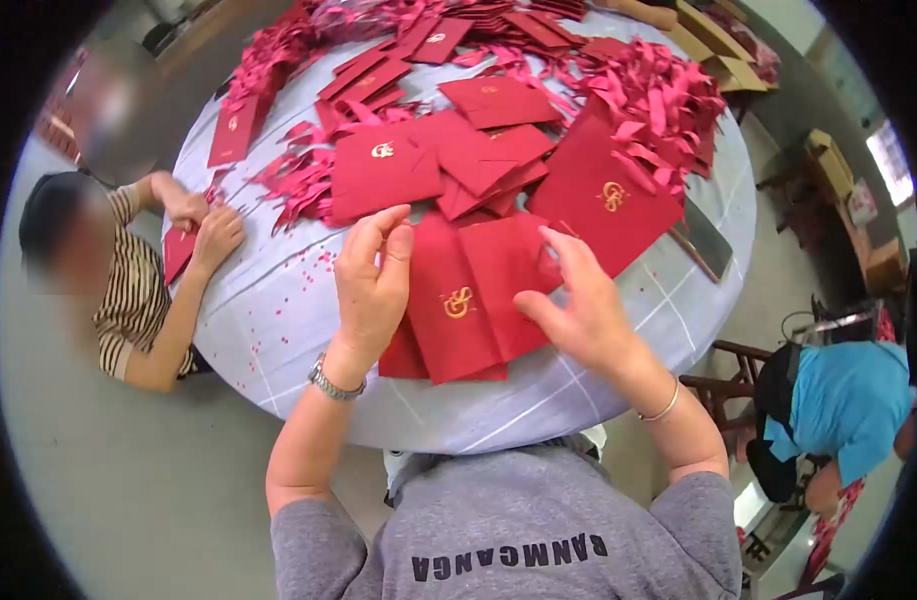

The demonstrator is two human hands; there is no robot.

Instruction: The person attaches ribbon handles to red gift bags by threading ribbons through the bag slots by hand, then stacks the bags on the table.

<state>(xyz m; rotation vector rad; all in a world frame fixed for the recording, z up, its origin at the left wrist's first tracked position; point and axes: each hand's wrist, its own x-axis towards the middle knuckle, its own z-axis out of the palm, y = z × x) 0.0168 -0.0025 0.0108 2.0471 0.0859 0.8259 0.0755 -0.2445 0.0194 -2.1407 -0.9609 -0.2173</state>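
Flat red paper bags with gold lettering lie before me at the near edge of the round table. The front red bag point(459, 300) has a fold line down it and overlaps others beneath. My left hand point(372, 280) is beside its left edge, fingers curved and thumb apart, holding nothing that I can see. On the other side, my right hand point(584, 305) spreads thumb and fingers around the right part of the red bags, fingertips close to a top corner. Whether those fingertips touch the paper I cannot tell.
More red bags point(387, 170) and heaps of pink ribbon point(659, 100) cover the far side of the white-clothed table point(279, 345). A dark phone-like slab point(704, 240) lies at right. A person point(129, 290) at left handles a red bag; another person in blue point(849, 395) is at right.
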